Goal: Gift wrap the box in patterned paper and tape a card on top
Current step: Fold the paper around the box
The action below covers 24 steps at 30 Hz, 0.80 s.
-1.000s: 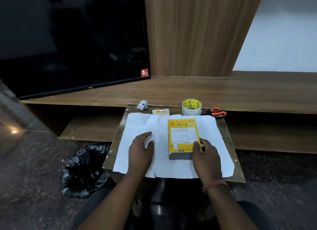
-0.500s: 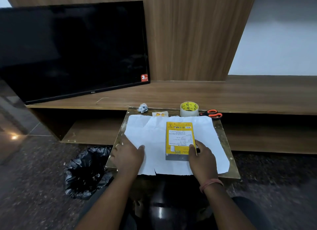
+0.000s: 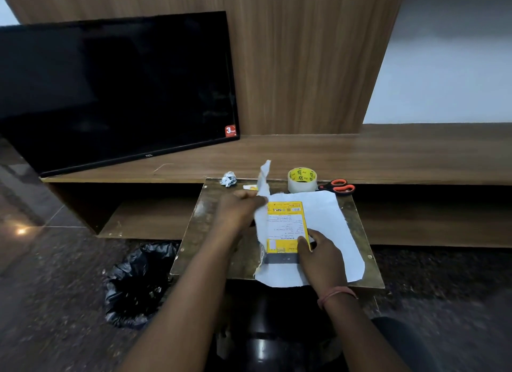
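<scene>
Folding now: left hand [image 3: 240, 207] grips the left part of the paper [image 3: 327, 219] and has lifted it up and over against the left side of the box [image 3: 286, 227]; half a second ago this hand lay flat at the sheet's left edge and the sheet was spread flat. A raised corner of the sheet stands up above the hand. Right hand [image 3: 321, 251] holds the box at its near right corner, thumb on the yellow top face, same hold as before. Box lies flat, label up, on the sheet, middle of the bench [image 3: 194, 233]; position unchanged. Right part of the sheet is flat on the bench as before. With the left flap up, bare bench surface shows at left.

Far edge of bench: tape roll [image 3: 302, 180], orange-handled scissors [image 3: 339, 186] just right of it, crumpled paper ball [image 3: 229, 178] at left, small card [image 3: 250, 187] partly behind the raised flap. Black bag [image 3: 138, 283] on the floor, left of the bench.
</scene>
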### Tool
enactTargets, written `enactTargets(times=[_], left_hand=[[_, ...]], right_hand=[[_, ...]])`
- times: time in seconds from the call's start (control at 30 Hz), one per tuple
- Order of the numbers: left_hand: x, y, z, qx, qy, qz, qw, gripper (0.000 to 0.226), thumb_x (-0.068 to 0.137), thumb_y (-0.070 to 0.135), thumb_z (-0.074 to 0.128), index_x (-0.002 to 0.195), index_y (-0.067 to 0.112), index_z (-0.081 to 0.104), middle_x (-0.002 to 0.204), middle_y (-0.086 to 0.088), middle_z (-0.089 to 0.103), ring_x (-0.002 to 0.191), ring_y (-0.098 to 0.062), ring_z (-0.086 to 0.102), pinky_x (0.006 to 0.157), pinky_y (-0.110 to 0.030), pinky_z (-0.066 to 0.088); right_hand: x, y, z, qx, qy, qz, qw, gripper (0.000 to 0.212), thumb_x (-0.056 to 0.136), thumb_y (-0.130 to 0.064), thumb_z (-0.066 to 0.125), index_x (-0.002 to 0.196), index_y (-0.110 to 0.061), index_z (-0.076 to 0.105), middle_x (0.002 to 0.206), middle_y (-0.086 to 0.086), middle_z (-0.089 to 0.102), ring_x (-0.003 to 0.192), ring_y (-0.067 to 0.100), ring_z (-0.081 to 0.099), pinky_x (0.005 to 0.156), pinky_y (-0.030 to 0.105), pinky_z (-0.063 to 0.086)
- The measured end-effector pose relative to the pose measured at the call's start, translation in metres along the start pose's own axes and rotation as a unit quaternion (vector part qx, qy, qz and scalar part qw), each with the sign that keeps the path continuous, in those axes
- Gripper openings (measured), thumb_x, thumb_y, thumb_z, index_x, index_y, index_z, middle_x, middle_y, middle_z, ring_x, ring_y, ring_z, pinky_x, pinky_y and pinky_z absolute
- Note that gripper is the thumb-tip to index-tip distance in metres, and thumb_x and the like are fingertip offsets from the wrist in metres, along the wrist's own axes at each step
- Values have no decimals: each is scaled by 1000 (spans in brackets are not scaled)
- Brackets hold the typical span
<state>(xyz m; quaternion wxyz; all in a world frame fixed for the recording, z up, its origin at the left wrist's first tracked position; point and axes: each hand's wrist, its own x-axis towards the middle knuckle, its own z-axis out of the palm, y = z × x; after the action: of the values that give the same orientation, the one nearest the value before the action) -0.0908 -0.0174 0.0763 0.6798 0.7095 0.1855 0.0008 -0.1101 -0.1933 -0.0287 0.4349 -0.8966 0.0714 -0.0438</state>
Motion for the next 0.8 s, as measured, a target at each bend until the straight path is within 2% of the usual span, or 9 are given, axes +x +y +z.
enactTargets(times=[0.07, 0.13, 0.23, 0.33, 0.43, 0.53, 0.67, 0.73, 0.8], left_hand=[[-4, -3, 35, 47, -29, 18, 998, 22, 87, 24, 78, 103, 8, 76, 79, -2, 74, 61, -12, 65, 56, -24, 53], [-4, -14, 65, 100, -94, 0, 991, 37, 86, 39, 75, 113, 14, 73, 81, -1, 71, 64, -19, 66, 58, -32, 55], [4, -41, 80, 272, -102, 41, 956, 44, 96, 20, 55, 139, 19, 60, 128, -8, 69, 111, -29, 68, 93, -39, 56], [7, -63, 63, 412, -47, 154, 897, 58, 88, 0, 54, 144, 15, 56, 147, -13, 53, 134, -30, 52, 106, -33, 44], [12, -72, 46, 520, -47, 229, 821, 59, 93, 15, 61, 148, 32, 51, 169, -4, 22, 156, -33, 17, 121, -42, 25], [18, -74, 36, 561, -126, 212, 790, 62, 100, 36, 52, 158, 43, 31, 173, 2, 1, 158, -29, -12, 125, -48, 5], [18, -75, 43, 562, -155, 166, 796, 72, 93, 51, 34, 162, 46, 11, 173, 0, -4, 157, -27, -17, 127, -53, 4], [17, -72, 52, 602, -137, 158, 771, 71, 98, 50, 34, 162, 45, 5, 173, -2, -4, 158, -30, -13, 124, -58, 2], [15, -73, 57, 621, -108, 167, 758, 69, 100, 52, 31, 162, 44, 3, 173, -3, 0, 158, -32, -8, 122, -61, 3]], right_hand=[[1, -1, -4, 13, 1, 2, 1000, 26, 97, -30, 61, 118, -17, 71, 101, 5, 74, 95, 24, 66, 77, 29, 46], [2, 3, -10, 43, -13, 3, 999, 10, 92, -22, 67, 94, -16, 74, 85, 2, 74, 83, 22, 66, 66, 29, 43], [5, 10, -18, 105, -48, 25, 993, 6, 83, -18, 71, 79, -15, 73, 75, -1, 74, 77, 17, 69, 65, 30, 50], [12, 14, -21, 152, -83, 62, 983, 11, 85, -10, 70, 81, -17, 78, 79, -5, 77, 82, 13, 72, 73, 29, 55], [19, 15, -24, 173, -109, 96, 974, 21, 91, -6, 62, 84, -16, 79, 80, -2, 78, 82, 18, 74, 76, 33, 58], [21, 10, -32, 198, -141, 106, 964, 19, 92, -4, 63, 87, -14, 78, 81, 4, 78, 78, 21, 74, 71, 34, 59], [18, 6, -42, 223, -187, 94, 952, 13, 95, -11, 65, 94, -10, 78, 86, 6, 79, 82, 24, 75, 70, 31, 59], [19, 8, -42, 168, -166, 73, 969, 30, 99, -22, 61, 72, -19, 74, 69, -6, 73, 65, 15, 68, 64, 29, 53], [20, 13, -39, 95, -110, 50, 988, 51, 101, -30, 56, 53, -18, 48, 48, -9, 49, 50, 12, 45, 56, 31, 37]])
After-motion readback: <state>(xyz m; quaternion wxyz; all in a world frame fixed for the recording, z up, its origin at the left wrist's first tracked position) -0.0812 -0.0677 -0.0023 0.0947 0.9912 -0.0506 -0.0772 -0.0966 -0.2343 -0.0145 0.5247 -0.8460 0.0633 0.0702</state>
